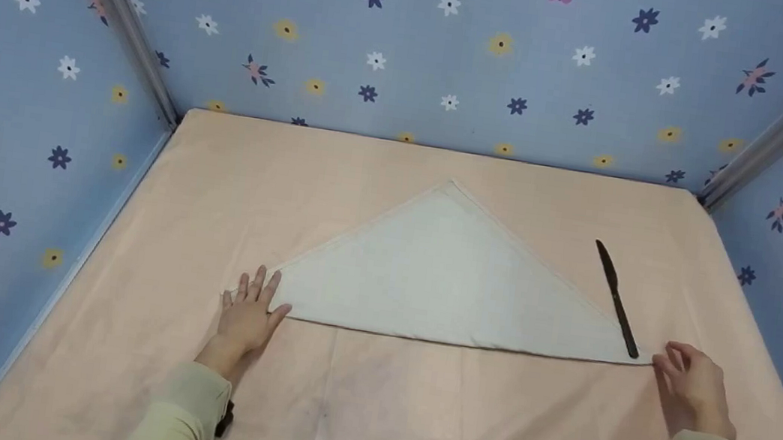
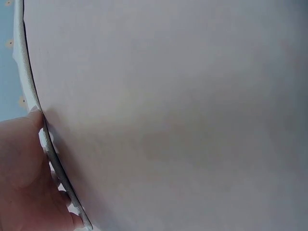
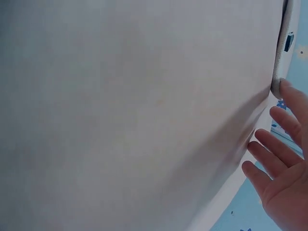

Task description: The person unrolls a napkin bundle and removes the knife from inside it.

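Note:
A white cloth napkin (image 1: 430,270) lies folded in a triangle, its long folded edge toward me and its peak pointing away. My left hand (image 1: 250,319) rests flat on the napkin's left corner with fingers spread. The left wrist view shows that hand (image 2: 24,178) along the folded edge. At the opposite corner, the thumb of my right hand (image 1: 695,381) touches the tip; in the right wrist view the other fingers (image 3: 274,166) are loosely extended and spread. A black table knife (image 1: 615,299) lies slantwise near that corner, its handle end over the napkin and its blade pointing away.
A pale peach cloth (image 1: 381,415) covers the table, with light creases near me. Blue panels (image 1: 414,49) with printed flowers and butterflies enclose the back and both sides. Grey posts (image 1: 116,10) stand at the back corners.

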`<state>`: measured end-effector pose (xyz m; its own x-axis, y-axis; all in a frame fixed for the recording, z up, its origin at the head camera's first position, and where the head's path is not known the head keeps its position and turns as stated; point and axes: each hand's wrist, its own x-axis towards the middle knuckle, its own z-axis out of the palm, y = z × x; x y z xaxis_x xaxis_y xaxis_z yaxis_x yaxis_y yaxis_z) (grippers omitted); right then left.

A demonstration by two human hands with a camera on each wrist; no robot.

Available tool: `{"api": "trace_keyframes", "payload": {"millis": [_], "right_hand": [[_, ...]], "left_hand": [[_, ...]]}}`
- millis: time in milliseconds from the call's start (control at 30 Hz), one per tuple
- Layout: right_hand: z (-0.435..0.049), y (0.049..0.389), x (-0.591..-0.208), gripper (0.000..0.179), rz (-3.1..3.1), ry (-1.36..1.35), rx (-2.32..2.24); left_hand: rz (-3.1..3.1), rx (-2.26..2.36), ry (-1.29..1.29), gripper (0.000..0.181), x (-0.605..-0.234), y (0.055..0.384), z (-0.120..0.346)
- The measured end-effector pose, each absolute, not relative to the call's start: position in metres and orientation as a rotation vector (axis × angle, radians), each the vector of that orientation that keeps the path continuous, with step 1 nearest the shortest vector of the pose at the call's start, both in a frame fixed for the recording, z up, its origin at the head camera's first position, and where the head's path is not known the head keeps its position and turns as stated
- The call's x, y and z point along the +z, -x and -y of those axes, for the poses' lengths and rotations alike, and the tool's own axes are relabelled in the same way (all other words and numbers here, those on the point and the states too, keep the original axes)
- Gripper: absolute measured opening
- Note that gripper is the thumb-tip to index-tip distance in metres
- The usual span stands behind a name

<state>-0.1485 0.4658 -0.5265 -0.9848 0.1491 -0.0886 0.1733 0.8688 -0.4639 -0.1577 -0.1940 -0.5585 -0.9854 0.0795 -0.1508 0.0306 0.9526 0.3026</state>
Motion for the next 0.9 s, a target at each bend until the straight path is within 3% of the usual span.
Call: {"api": "trace_keyframes", "payload": {"millis": [400, 700, 900], "right_hand": [[-0.447, 0.148, -0.512, 0.054, -3.095, -0.220, -0.881], [-0.423, 0.148, -0.506, 0.046, -3.162, -0.369, -1.065], [-0.431, 0.167, -0.538, 0.050, -3.139, -0.575, -1.197]], "left_hand": [[-2.946, 0.448, -0.079, 0.064, -0.559, 0.157, 0.195], [-2.952, 0.433, -0.086, 0.063, -0.559, 0.157, 0.194], [-2.949, 0.433, -0.078, 0.063, -0.558, 0.157, 0.194]]}}
